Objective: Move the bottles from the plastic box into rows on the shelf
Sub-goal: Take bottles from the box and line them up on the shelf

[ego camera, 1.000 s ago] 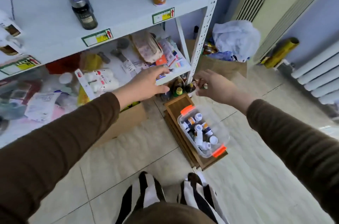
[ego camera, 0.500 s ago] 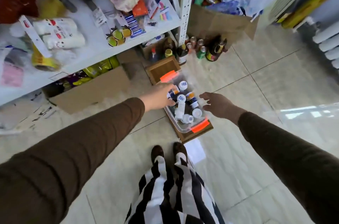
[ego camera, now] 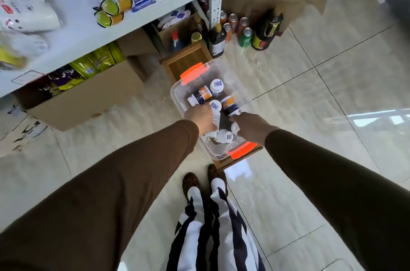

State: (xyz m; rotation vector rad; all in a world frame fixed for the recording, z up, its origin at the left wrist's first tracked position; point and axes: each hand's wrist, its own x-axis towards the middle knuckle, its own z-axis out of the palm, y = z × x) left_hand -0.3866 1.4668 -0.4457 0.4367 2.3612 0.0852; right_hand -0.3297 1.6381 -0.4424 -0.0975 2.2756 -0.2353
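Bottles [ego camera: 217,87] with white caps and orange-and-blue labels lie loose in the clear plastic box [ego camera: 177,95], some on their sides and some cap-up, so the box is far from emptied. It sits on a wooden crate [ego camera: 188,62] on the tiled floor [ego camera: 310,93], just ahead of the person's feet, with an orange clasp at each end and no lid on it. Both hands are down inside. The left hand [ego camera: 200,118] has its fingers curled round a white bottle [ego camera: 215,118] lying lengthwise by the box's left wall, which reads as a grip. The right hand [ego camera: 250,125] reaches in from the other side, its fingertips at the cap of another bottle [ego camera: 229,105]; whether it has closed on that one I cannot tell, since its fingers point away from the camera. Beyond the box, dark bottles and cans [ego camera: 244,31] stand on the floor at the foot of the shelf [ego camera: 155,7] upright. The one shelf level in view is crowded with packets and stationery, and no row of these bottles shows on it. My judgement is that most of the job is left: at least six bottles are still to go, and how many already stand higher up is out of view.
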